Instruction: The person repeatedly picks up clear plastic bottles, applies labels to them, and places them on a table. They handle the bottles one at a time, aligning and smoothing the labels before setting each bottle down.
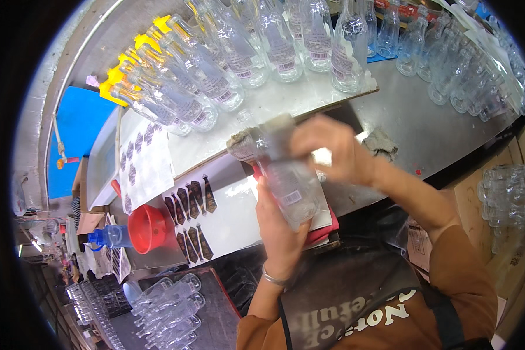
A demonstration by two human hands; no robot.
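A clear glass bottle (297, 189) lies tilted in front of me, its base toward my body and a printed label with a barcode on its side. My left hand (280, 233) is closed around it from below and the left. Over the bottle's upper part is my right hand (332, 146), smeared by motion, its fingers curled at a blurred greyish, pad-like piece (277, 131) whose kind I cannot make out. A crumpled, dirty cloth (240, 146) sits beside the bottle's neck end, at the raised board's edge.
Several labelled glass bottles (239, 55) stand on a raised white board (216, 146), with more at the right (461, 76). Dark tie-shaped labels (207, 195) lie on a sheet near a red cup (149, 228). Another rag (380, 143) rests on the metal table. Bottles (169, 309) lie stacked at lower left.
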